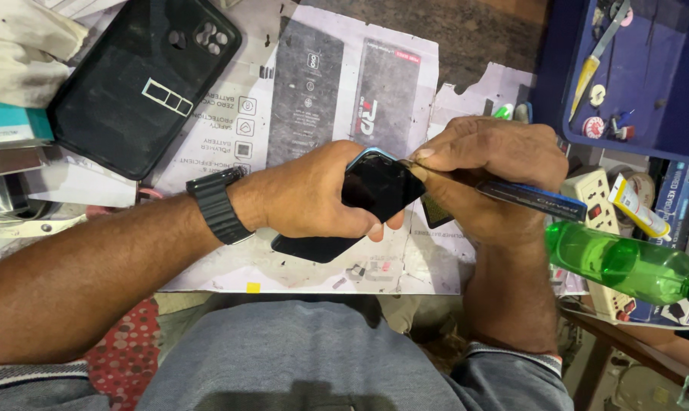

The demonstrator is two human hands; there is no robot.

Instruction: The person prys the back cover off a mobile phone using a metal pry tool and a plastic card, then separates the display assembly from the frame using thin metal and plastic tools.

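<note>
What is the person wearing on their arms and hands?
Both hands are bare, no gloves or rings visible. The left wrist carries a black watch with a chunky link-style band. Both arms are bare to the elbows, where grey sleeves end in striped cuffs.

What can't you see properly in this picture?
All in the head view:
- Most of the phone: the left hand covers it.
- The tip of the blue tool: hidden under the right hand.
- The small bits in the blue tray: too tiny, and the picture's edge cuts them off.
</note>
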